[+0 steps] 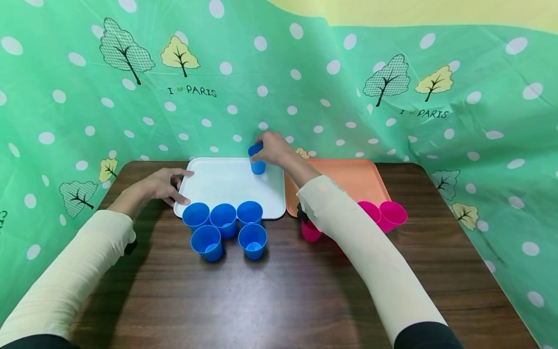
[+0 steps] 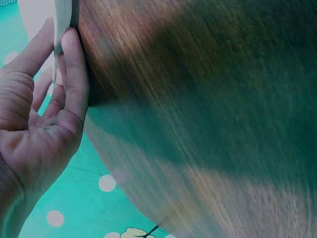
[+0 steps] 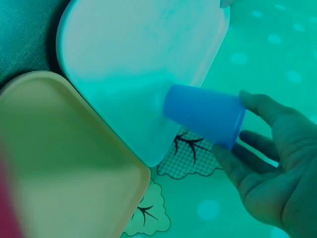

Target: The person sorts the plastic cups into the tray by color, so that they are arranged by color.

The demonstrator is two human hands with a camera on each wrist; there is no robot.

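A blue cup [image 1: 258, 167] stands upright at the far right part of the white tray [image 1: 218, 182]. My right hand [image 1: 276, 149] pinches the cup near its rim, thumb on one side and fingers on the other. In the right wrist view the cup's base [image 3: 174, 101] overlaps the tray. At the tray's left edge, my left hand [image 1: 161, 186] holds the rim between thumb and fingers, as the left wrist view shows with the tray's edge [image 2: 62, 20]. Several more blue cups [image 1: 224, 219] stand upright in a cluster along the tray's near edge.
An orange tray [image 1: 344, 170] lies against the white one on the right. Pink cups [image 1: 392, 215] stand at its near edge, partly hidden behind my right sleeve [image 1: 344, 213]. Everything is on a dark wooden table [image 1: 279, 305], with a green dotted cloth [image 1: 279, 72] behind.
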